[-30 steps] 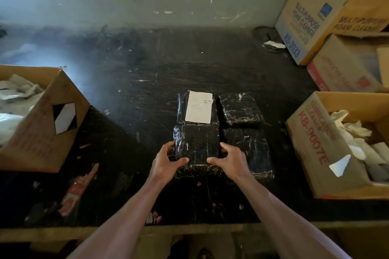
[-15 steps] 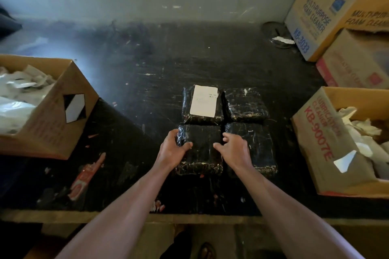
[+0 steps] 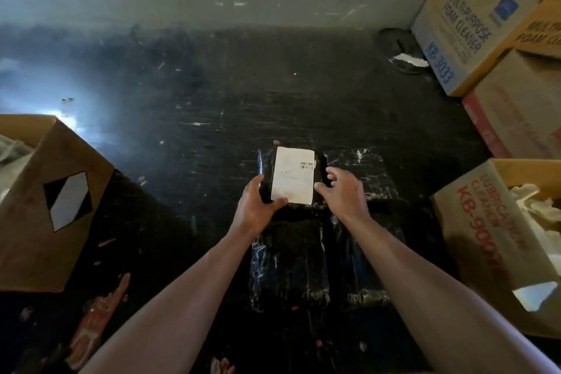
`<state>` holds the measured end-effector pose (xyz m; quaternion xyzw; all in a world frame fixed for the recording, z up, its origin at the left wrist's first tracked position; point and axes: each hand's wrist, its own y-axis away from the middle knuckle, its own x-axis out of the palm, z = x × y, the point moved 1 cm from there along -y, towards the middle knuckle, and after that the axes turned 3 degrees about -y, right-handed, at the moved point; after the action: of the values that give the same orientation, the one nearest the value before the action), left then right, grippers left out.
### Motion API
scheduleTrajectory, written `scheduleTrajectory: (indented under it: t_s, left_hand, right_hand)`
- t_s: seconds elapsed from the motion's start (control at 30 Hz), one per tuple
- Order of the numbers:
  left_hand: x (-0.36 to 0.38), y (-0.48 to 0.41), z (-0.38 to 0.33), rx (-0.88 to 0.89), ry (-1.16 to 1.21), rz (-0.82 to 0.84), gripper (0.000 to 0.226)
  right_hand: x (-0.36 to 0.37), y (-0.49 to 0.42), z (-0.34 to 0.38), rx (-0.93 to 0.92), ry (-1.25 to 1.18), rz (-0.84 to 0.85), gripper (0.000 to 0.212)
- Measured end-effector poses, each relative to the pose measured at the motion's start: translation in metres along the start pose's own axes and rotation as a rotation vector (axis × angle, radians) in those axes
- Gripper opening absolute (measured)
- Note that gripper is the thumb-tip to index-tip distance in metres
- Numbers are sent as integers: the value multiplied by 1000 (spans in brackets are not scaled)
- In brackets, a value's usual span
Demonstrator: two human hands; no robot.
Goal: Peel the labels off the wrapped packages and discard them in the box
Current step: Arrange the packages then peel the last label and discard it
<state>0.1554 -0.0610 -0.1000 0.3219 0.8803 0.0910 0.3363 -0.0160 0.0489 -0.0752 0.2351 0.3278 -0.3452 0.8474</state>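
Several black wrapped packages lie in a block on the dark table. The far left package (image 3: pixel 264 173) carries a white label (image 3: pixel 293 174) on top. My left hand (image 3: pixel 254 206) grips this package's near left corner, thumb on the label's lower edge. To the label's right hovers my right hand (image 3: pixel 343 191), fingers spread, holding nothing. The far right package (image 3: pixel 370 170) and the near left package (image 3: pixel 288 264) show no label. An open cardboard box (image 3: pixel 473 240) at the right holds crumpled white paper.
Another open cardboard box (image 3: pixel 51 200) with white scraps stands at the left. Foam cleaner cartons (image 3: pixel 473 24) are stacked at the back right. A dark round object (image 3: pixel 397 48) lies near the wall. A red wrapper (image 3: pixel 97 322) lies near the table's front edge.
Both hands left the near left package and moved forward to the labelled far left package. My left hand took hold of it; my right hand opened beside it.
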Motion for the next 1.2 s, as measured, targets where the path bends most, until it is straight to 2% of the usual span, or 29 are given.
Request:
scheduleTrajectory:
  t_s: [0.23, 0.5, 0.57, 0.67, 0.7, 0.83, 1.2]
  left_hand:
    - [10, -44, 4, 44, -82, 107, 113]
    - [23, -54, 11, 88, -12, 37, 114]
    - [24, -55, 12, 84, 3, 37, 114]
    - [24, -54, 12, 80, 11, 33, 114]
    - [24, -54, 12, 83, 18, 31, 114]
    - [25, -54, 12, 84, 30, 29, 114]
    - [22, -55, 11, 85, 17, 20, 113]
  right_hand:
    - [27, -72, 5, 4, 52, 53, 58]
    - [39, -111, 9, -37, 83, 45, 49]
    - [38, -111, 10, -31, 63, 10, 39]
    - [40, -109, 18, -36, 53, -30, 7]
    - [41, -108, 21, -39, 45, -25, 3]
    - [40, -109, 23, -38, -3, -7, 12]
    - [32, -87, 26, -148, -52, 73, 5]
